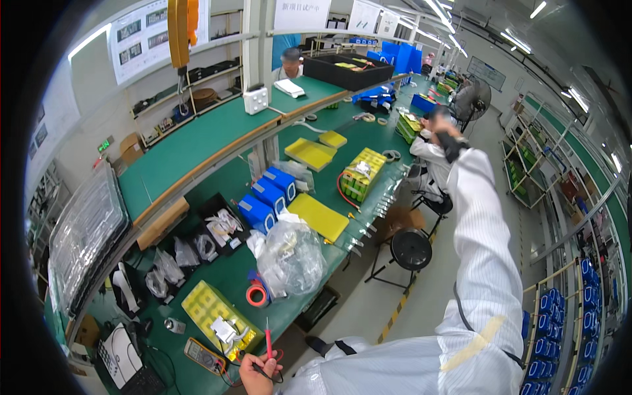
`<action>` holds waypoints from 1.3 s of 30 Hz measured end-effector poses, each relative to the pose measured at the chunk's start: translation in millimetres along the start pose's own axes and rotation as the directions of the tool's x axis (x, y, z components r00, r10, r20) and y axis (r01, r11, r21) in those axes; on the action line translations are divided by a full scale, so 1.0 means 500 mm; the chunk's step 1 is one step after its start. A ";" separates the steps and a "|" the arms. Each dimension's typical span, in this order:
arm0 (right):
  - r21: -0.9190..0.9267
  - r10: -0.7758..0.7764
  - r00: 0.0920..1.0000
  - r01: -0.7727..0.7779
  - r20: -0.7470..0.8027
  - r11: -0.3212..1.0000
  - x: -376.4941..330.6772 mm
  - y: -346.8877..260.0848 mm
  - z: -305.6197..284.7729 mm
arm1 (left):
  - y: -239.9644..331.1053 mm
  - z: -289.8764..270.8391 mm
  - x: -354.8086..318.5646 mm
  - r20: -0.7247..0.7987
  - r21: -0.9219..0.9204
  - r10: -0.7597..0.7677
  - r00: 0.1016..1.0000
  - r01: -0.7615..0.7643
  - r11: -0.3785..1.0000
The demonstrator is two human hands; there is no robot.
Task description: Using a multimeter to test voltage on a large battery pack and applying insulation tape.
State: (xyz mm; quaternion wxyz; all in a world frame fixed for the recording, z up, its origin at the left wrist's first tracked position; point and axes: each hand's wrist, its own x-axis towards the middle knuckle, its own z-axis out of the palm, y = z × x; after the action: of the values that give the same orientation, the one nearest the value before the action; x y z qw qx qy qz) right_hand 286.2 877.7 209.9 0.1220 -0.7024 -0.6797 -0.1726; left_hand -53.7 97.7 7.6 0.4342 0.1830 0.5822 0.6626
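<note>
My left hand [258, 374] is at the lower edge, its fingers closed round a red test probe [268, 339] whose metal tip points up. A dark lead also passes by these fingers. Just left lies a multimeter [204, 356] with an orange rim, beside a yellow-green battery pack [220, 316] with a white connector piece on top. My right arm stretches far up and to the right in a white striped sleeve. My right hand [444, 124], with a black band at the wrist, is small and blurred, and its fingers cannot be made out.
On the green bench stand blue-wrapped packs [257, 212], a clear plastic bag [293, 257], a red tape roll [257, 295], yellow sheets [319, 217] and another battery pack [363, 173]. A laptop [125, 359] sits lower left. A black stool [411, 249] is beside the bench; people sit farther along.
</note>
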 end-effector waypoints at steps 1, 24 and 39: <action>0.055 0.037 0.991 -0.044 0.125 0.998 0.009 -0.070 -0.001 | -0.002 -0.014 -0.020 -0.075 0.031 0.075 0.994 -0.073 0.997; 0.783 -0.859 0.167 0.521 -0.484 -0.339 -1.221 -0.438 -0.216 | 0.032 0.009 -0.002 -0.146 0.178 0.170 0.974 -0.144 0.974; 0.923 -0.890 0.251 0.164 -0.381 -0.349 -1.279 -0.492 -0.214 | 0.033 -0.026 -0.090 -0.114 -0.121 0.218 0.969 -0.231 0.965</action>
State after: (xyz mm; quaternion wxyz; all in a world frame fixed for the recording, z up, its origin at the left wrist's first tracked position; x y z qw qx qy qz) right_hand 22.4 261.9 30.4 0.2045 0.0466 -0.8534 0.4773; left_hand -44.5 55.3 31.6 0.3379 0.1851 0.5330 0.7533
